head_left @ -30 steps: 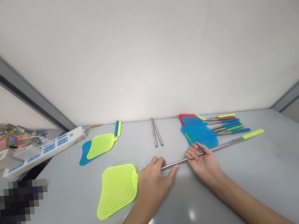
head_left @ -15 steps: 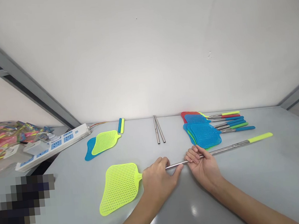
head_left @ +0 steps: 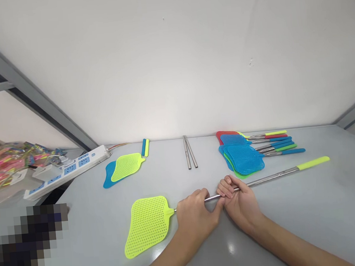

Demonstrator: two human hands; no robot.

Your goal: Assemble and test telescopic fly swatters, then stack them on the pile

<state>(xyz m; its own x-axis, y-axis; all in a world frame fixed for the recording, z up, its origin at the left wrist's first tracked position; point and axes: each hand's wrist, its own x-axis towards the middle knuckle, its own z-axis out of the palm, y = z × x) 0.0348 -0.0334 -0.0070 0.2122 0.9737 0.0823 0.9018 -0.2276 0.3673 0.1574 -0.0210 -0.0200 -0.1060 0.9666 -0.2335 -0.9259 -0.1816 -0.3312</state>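
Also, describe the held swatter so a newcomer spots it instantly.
On the gray table, look at the near side, closer than the stacked swatters on the right. There the left hand and right hand grip one metal shaft, with a yellow mesh head at its left end. Unlike the stacked ones, this swatter shows a much longer shaft.

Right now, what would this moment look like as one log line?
left hand: around metal rod, near yellow-green swatter head | right hand: around same rod, nearer yellow-green handle | beyond rod: swatter pile
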